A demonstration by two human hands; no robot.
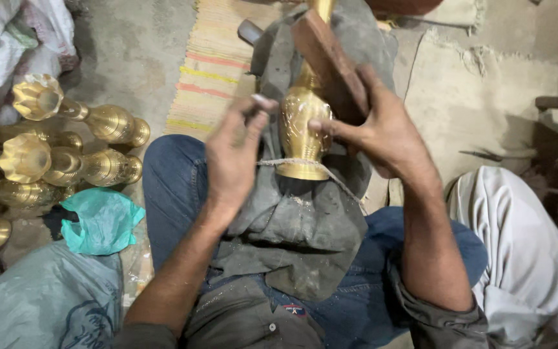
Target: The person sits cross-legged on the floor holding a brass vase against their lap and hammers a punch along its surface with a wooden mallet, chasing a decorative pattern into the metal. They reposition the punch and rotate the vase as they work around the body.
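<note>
While held on the lap: brass vase (299, 132), wooden block (330, 64).
Vase is steadied on grey cloth (292, 226) by left hand (234, 155), grip spread; block is clasped by right hand (382, 129) and is best kept square to the neck.

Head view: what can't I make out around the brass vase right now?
- Brass vase: its neck is covered by the wooden block and its mouth is cut by the top edge.
- Right hand: the palm side is turned away, so its grip on the block is hidden.
- Left hand: the fingers are blurred; whether they touch the vase is unclear.
- Cord at the vase's base: both ends vanish into the grey cloth.
</note>
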